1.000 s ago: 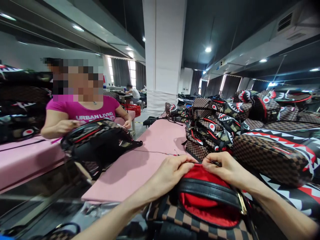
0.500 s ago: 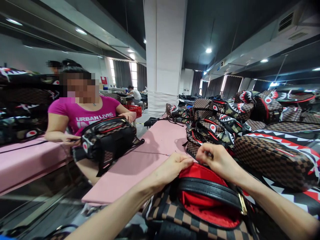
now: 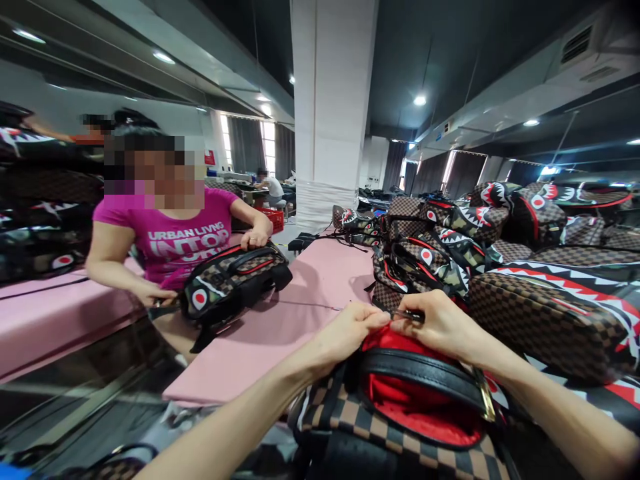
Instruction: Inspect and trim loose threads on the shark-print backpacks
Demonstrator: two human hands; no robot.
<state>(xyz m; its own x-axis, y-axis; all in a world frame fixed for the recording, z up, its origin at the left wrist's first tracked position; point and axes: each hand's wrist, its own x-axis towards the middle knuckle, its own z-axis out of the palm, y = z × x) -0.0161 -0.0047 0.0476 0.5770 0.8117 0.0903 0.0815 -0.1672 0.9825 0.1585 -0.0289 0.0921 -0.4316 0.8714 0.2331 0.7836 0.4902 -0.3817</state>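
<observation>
In front of me stands a brown-and-black checkered backpack [image 3: 345,420], its top gaping to show a red lining [image 3: 425,423]. A black handle [image 3: 425,373] arches across the opening. At the far rim, my left hand [image 3: 355,330] is closed in a pinch on the backpack's edge. Close beside it, my right hand [image 3: 440,323] is closed around a small dark tool [image 3: 411,315], whose exact kind is hidden by the fingers. The fingertips of both hands nearly meet over the red lining.
A pink-topped table [image 3: 240,363] runs ahead and to the left. Checkered backpacks with shark-teeth prints [image 3: 550,313] are heaped on the right. Across the table, a co-worker in a magenta shirt [image 3: 185,230] handles another backpack [image 3: 235,287]. A white pillar [image 3: 330,107] rises behind.
My right hand has come down and left, its fingertips now at the rim beside my left hand, and the dark tool shows more. The co-worker's backpack has been tilted over.
</observation>
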